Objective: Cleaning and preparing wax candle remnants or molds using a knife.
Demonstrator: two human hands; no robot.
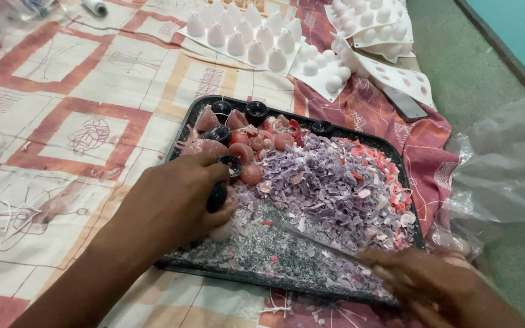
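A black metal tray [408, 159] lies on a patterned cloth, heaped with purple, pink and red wax shavings [329, 182]. Pink and red wax pieces [250, 173] and small black cups [256, 111] crowd its far left corner. My left hand [171, 200] rests on the tray's left side, holding a small black cup [217, 195] together with a pale wax piece under the fingers. My right hand [439, 285], blurred at the tray's near right corner, grips a thin metal blade [311, 240] that points left across the shavings.
White silicone moulds with cone shapes [244, 36] and round shapes [366, 18] lie beyond the tray. A dark phone [405, 103] sits on the red cloth at right. Clear plastic bag [505, 164] at right. White thread spool [95, 6] at top left.
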